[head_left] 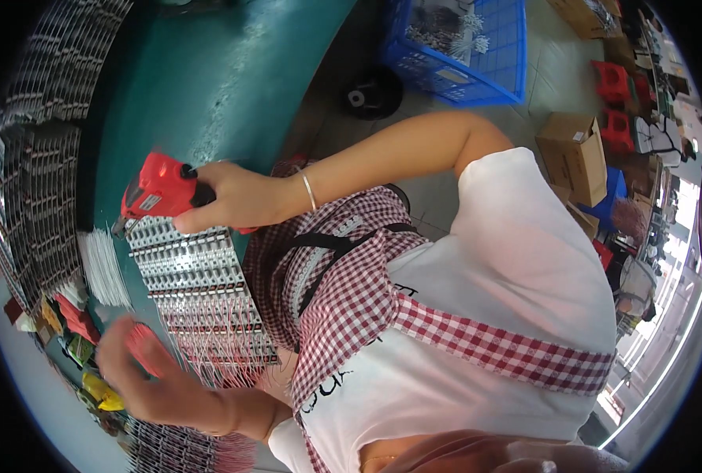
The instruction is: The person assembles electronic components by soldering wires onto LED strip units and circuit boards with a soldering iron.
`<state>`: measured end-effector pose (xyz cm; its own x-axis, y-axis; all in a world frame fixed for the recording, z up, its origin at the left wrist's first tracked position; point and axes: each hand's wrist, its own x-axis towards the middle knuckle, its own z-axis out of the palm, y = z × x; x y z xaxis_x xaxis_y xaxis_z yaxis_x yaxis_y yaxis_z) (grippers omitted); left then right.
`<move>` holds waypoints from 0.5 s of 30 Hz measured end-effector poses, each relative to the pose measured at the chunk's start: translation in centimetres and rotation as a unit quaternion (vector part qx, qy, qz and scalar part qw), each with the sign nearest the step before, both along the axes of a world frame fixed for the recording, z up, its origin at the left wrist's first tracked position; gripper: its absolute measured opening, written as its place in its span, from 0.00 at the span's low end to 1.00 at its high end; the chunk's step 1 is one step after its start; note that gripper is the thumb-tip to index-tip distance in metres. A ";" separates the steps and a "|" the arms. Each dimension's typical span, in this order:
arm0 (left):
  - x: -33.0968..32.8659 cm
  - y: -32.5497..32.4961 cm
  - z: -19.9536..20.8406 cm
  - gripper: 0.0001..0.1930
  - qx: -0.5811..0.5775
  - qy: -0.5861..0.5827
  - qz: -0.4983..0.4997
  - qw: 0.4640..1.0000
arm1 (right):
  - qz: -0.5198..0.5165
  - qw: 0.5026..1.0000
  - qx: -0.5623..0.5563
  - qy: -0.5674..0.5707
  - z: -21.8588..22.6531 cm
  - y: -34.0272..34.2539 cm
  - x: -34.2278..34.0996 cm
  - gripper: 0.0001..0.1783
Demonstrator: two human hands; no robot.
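My right hand (240, 197) is wrapped round a red cordless screwdriver (162, 188). The tool's tip points down at the far corner of a panel of small metal parts in rows (184, 264). Thin red and white wires (221, 331) trail from the panel's nearer rows. My left hand (150, 382), smeared by motion, is raised beside a bundle of red wires (147, 348). Its fingers look curved, but whether they hold anything does not show. A bundle of white wires (105, 268) lies on the green table (185, 102) near the panel's edge.
Stacked racks of metal parts (39, 197) line the table's far side. More wired parts (169, 448) lie past my left arm. A blue crate (461, 59) of parts, a black round object (373, 93) and a cardboard box (573, 158) are on the floor.
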<state>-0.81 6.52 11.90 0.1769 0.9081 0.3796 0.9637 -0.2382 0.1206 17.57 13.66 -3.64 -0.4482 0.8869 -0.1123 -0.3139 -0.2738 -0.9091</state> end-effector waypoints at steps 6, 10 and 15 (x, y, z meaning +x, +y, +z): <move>-16.3 5.7 -6.6 0.13 -0.039 -0.095 0.247 0.964 | -0.017 0.999 -0.031 -0.005 -0.8 0.2 0.6 0.25; -26.8 1.4 -12.5 0.21 -0.148 0.092 0.177 0.969 | -0.014 1.000 -0.010 -0.017 -1.5 -0.6 -0.8 0.21; -21.1 3.1 -16.4 0.23 -0.108 0.103 0.177 0.973 | -0.025 0.999 -0.011 0.024 0.9 -0.8 0.9 0.13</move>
